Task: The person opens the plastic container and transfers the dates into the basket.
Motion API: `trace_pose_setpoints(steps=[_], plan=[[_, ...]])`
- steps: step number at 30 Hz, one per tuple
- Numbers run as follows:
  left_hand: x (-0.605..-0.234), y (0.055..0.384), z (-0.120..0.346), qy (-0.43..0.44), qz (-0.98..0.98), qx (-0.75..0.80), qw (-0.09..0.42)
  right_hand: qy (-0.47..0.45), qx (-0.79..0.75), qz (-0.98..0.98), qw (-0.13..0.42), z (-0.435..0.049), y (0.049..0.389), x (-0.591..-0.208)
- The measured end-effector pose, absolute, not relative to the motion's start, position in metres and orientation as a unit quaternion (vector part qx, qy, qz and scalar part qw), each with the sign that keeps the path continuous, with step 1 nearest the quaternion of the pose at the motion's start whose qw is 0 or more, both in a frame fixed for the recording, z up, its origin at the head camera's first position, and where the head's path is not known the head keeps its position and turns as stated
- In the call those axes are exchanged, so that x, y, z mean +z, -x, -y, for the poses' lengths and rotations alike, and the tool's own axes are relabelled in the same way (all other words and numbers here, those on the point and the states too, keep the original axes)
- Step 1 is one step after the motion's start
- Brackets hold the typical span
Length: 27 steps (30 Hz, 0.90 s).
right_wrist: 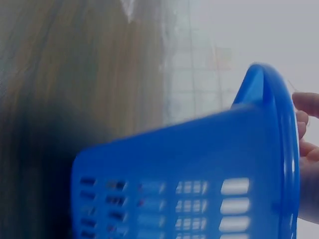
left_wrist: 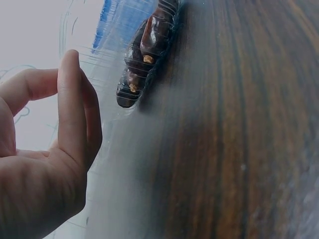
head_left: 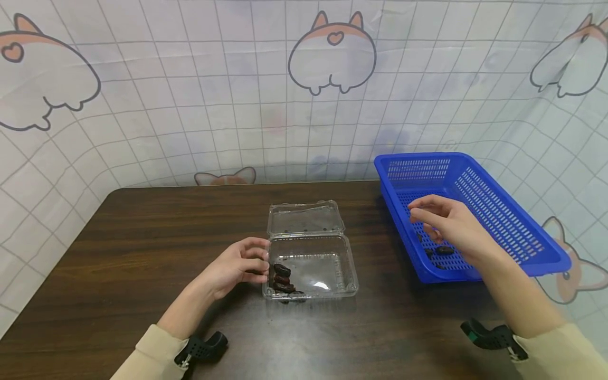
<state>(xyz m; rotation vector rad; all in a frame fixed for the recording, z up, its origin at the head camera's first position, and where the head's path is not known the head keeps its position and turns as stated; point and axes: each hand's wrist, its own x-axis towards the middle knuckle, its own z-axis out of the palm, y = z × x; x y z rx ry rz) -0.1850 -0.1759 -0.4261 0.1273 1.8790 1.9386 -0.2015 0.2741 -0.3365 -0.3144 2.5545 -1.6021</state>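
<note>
A clear plastic clamshell box (head_left: pixel 311 297) lies on the table with its lid folded back. Several dark brown, wrinkled dates (head_left: pixel 284 287) are gathered at its left side; the left wrist view shows these dates (left_wrist: pixel 154 37) through the clear wall. My left hand (head_left: pixel 239 268) is at the box's left side, fingertips right at the wall. Over the blue basket (head_left: pixel 475 275) hovers my right hand (head_left: pixel 451 224), its fingers loosely bent and nothing showing between them. Below it, a few more dates (head_left: pixel 445 250) lie on the basket floor, partly hidden by the hand.
The dark wooden table (head_left: pixel 142 253) reaches back to a white gridded sheet (head_left: pixel 228 105) printed with cartoon animals. At the table's right side the basket's perforated wall (right_wrist: pixel 189 134) rises high. Black wrist straps (head_left: pixel 204 347) circle both cuffs.
</note>
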Motion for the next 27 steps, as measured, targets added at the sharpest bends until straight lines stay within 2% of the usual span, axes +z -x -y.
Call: trace_pose_setpoints(steps=[13, 27], plan=[[-0.426, 0.185, 0.177, -0.053, -0.676, 0.701, 0.220, 0.150, -0.542, -0.818, 0.120, -0.224, 0.209, -0.327], [-0.426, 0.184, 0.176, -0.047, -0.677, 0.701, 0.220, 0.207, -0.517, -0.807, 0.197, -0.176, 0.216, -0.348]])
